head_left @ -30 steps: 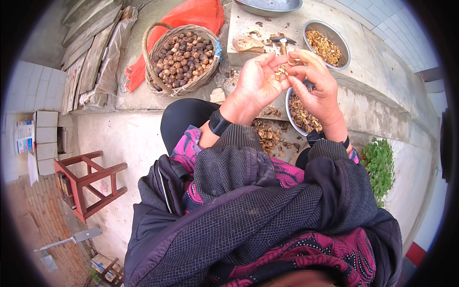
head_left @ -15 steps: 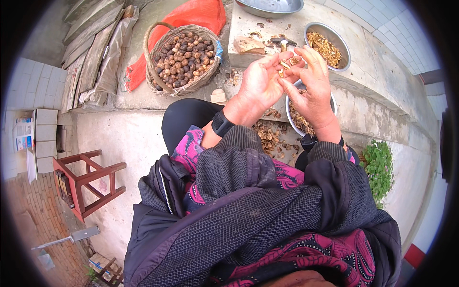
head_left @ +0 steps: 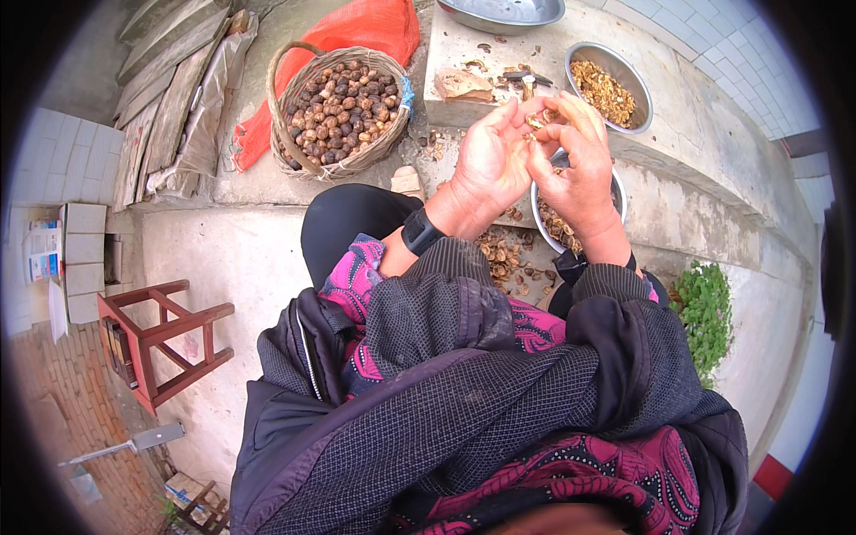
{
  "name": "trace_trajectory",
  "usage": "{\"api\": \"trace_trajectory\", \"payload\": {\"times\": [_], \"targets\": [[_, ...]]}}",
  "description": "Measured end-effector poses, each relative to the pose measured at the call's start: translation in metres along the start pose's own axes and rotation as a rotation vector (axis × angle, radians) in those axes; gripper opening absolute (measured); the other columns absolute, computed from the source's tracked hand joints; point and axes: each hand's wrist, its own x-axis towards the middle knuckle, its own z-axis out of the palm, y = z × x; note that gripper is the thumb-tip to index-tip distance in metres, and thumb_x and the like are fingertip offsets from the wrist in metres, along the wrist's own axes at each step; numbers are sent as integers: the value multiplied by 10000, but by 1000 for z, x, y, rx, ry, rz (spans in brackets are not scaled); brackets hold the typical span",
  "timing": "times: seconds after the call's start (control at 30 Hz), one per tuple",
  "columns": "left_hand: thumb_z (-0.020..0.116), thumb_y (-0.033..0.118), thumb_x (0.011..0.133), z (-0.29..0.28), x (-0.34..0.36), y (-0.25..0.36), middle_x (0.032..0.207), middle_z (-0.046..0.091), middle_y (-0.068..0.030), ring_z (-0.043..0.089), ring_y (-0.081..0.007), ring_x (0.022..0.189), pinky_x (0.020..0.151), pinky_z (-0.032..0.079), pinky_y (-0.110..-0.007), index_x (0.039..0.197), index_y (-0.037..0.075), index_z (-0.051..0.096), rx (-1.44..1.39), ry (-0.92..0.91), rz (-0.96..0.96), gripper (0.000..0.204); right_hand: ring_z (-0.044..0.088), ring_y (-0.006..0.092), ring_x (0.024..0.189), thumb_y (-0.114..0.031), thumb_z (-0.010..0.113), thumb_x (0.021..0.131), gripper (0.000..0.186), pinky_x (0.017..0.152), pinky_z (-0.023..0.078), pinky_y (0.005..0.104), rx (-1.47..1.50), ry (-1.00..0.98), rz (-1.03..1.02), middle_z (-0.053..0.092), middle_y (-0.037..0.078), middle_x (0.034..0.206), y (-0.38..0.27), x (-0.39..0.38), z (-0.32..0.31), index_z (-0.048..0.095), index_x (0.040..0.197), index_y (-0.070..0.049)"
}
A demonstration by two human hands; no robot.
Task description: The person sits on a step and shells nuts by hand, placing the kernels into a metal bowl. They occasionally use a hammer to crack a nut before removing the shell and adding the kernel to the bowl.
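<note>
Cracked walnut pieces lie between my two raised hands, above the step's edge. My left hand, palm up and cupped, cradles them in its fingers. With thumb and fingertips, my right hand pinches at the same pieces; its fingers partly hide them. Beneath my right hand stands a metal basin with walnut shells in it, partly covered by the hand. Farther off on the step, a metal bowl holds yellow-brown walnut kernels.
A wicker basket of whole walnuts stands at the far left beside a red mesh sack. A hammer and a brick piece lie on the concrete step. Loose shells litter the ground; a wooden stool lies left.
My hands have drawn slightly closer together around the walnut pieces. My right fingers have curled further over them. The containers have not moved.
</note>
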Motion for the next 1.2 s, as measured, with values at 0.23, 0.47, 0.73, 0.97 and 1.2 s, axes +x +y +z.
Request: {"api": "trace_trajectory", "payload": {"times": [0.23, 0.47, 0.73, 0.97, 1.2], "targets": [[350, 312, 1062, -1, 0, 2, 1217, 583, -195, 600, -300, 1065, 1019, 470, -458, 1300, -85, 483, -41, -39, -16, 482, 540, 367, 1210, -100, 733, 705, 157, 1048, 353, 504, 18, -86, 8, 650, 134, 1177, 6, 2, -4, 666, 837, -48], [376, 355, 1055, 2, 0, 1, 1271, 551, -234, 571, -340, 1145, 1046, 459, -462, 1335, -84, 453, -8, -69, -21, 526, 556, 366, 1214, -89, 739, 732, 134, 1057, 376, 482, 100, -50, 23, 671, 126, 1166, 3, 7, -11, 678, 846, -53], [475, 392, 1019, 22, -2, -2, 1446, 378, -310, 373, -398, 1379, 1170, 306, -504, 1390, -118, 353, -71, 59, 24, 643, 625, 274, 1144, -102, 766, 811, 186, 980, 475, 370, -158, 198, 252, 690, 130, 1163, 73, 54, -52, 714, 972, -25], [481, 308, 1023, 16, 5, -3, 1433, 398, -289, 401, -364, 1357, 1153, 334, -471, 1396, -106, 366, -65, 29, 9, 569, 600, 324, 1141, -89, 767, 783, 181, 998, 454, 418, 63, -14, 15, 670, 144, 1169, 35, 19, -41, 732, 957, -56], [455, 63, 1023, 8, 3, -1, 1336, 512, -160, 558, -230, 1181, 1014, 512, -343, 1405, -52, 393, 96, -13, 52, 403, 576, 300, 1201, -25, 763, 752, 189, 1041, 424, 417, 123, -44, 20, 676, 128, 1183, 1, 20, -21, 729, 936, -45]]}}
